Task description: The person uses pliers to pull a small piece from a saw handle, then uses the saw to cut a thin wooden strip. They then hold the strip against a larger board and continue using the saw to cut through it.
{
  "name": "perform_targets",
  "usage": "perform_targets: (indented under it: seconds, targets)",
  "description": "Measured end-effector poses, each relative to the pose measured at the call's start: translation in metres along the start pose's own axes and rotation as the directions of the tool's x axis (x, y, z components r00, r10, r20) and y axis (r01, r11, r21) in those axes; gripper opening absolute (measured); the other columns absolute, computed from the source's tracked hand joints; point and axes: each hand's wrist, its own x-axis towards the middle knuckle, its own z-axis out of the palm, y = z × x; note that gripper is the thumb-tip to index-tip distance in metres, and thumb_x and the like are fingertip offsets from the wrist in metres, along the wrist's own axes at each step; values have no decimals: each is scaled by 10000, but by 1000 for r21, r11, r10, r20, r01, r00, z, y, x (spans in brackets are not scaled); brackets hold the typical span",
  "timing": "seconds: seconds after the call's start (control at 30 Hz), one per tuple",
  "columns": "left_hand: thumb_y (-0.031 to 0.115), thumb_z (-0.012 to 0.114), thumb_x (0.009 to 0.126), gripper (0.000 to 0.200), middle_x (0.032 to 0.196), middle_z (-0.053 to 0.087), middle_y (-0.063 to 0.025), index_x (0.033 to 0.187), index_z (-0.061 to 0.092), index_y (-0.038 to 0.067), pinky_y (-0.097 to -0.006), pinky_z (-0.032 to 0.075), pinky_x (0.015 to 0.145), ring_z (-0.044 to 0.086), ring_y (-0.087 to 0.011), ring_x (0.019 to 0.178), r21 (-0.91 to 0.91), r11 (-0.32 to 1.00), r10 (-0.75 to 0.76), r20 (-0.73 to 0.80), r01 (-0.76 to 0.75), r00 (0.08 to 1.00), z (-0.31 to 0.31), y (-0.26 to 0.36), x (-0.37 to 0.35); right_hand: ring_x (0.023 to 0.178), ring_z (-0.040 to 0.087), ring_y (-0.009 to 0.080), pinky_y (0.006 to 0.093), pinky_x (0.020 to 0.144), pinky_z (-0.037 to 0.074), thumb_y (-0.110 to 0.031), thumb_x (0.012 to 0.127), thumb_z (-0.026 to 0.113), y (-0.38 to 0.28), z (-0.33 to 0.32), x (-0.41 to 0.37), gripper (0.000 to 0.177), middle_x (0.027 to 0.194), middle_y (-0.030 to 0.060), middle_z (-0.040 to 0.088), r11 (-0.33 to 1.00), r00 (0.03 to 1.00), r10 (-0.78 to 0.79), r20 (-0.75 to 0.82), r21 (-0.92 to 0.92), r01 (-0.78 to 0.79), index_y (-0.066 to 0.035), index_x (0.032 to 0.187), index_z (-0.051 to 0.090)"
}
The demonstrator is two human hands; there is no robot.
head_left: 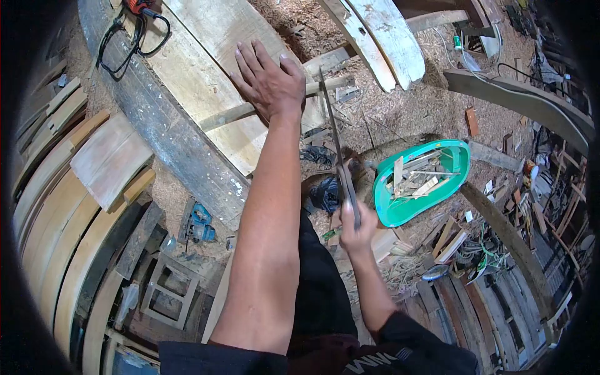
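Observation:
My left hand (273, 85) presses down with spread fingers on a narrow wooden strip (228, 116), which lies across pale wide boards (181, 78). The strip's right end sticks out past the boards' edge. In my right hand (357, 226) is the handle of a hand saw, the fingers wrapped round it. The saw's long, thin blade (334, 128) points away from me, and its far part is at the strip's overhanging end. Whether the teeth touch the wood cannot be made out.
A green tub (420, 181) of wood scraps stands on the sawdust floor at the right. A red power tool (139, 6) with a black cable lies at the upper left, a blue tool (202, 224) below it. Stacked planks (56, 219) fill the left side.

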Motion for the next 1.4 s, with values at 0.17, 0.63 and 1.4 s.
perform_targets:
  seconds: [0.17,0.63,1.4]
  targets:
    - [333,503,905,626,1557,333,-191,1454,422,42,-525,115,1192,281,-324,1458,25,1000,3,-48,-1,999,0,2,2,512,405,53,287,451,341,-194,960,598,-2,15,53,290,527,5,442,998,998,-51,-23,-34,50,-20,731,559]
    - [337,489,911,619,1538,356,-210,1443,429,25,-529,120,1190,281,-334,1457,25,999,30,-57,-29,998,1,0,1,478,522,114,321,467,413,-178,942,616,-10,19,58,251,523,61,494,993,997,-75,-17,-93,73,-24,745,593]
    - [314,503,906,608,1543,352,-193,1444,426,40,-540,131,1182,296,-335,1447,36,999,3,-42,-2,999,0,2,2,480,526,146,318,482,422,-177,937,611,-6,-6,12,203,553,76,514,994,999,-19,39,-109,23,-14,817,629]
